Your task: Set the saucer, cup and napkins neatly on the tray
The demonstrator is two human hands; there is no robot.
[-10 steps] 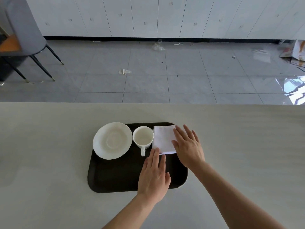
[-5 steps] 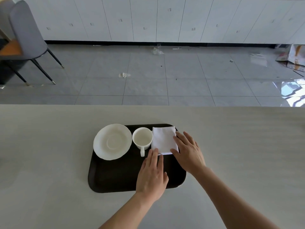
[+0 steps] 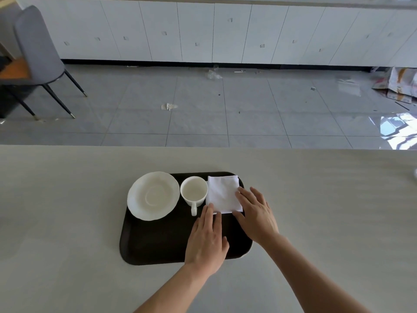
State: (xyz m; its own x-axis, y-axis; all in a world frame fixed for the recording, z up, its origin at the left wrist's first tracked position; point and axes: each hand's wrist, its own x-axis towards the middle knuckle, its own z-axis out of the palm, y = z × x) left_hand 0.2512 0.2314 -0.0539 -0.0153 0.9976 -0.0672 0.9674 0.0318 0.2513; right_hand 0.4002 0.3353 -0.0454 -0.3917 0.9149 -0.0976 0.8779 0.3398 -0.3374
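A dark brown tray (image 3: 158, 242) lies on the pale table. On its far left rests a white saucer (image 3: 153, 195), hanging slightly over the tray's left rim. A white cup (image 3: 194, 192) stands upright beside it, handle toward me. White folded napkins (image 3: 222, 193) lie in the tray's far right corner. My left hand (image 3: 206, 238) lies flat on the tray, fingertips touching the napkins' near left edge. My right hand (image 3: 256, 214) lies flat, fingers spread, fingertips on the napkins' right and near edges. Neither hand grips anything.
The table's far edge (image 3: 203, 147) runs across the middle of the view. Beyond it is a grey tiled floor with scraps of litter, a grey chair (image 3: 38, 53) at far left, and white cabinets along the wall.
My right hand has slid back toward me off the napkins' top, uncovering most of them. My left hand has stayed at the near left edge. The camera has tilted slightly.
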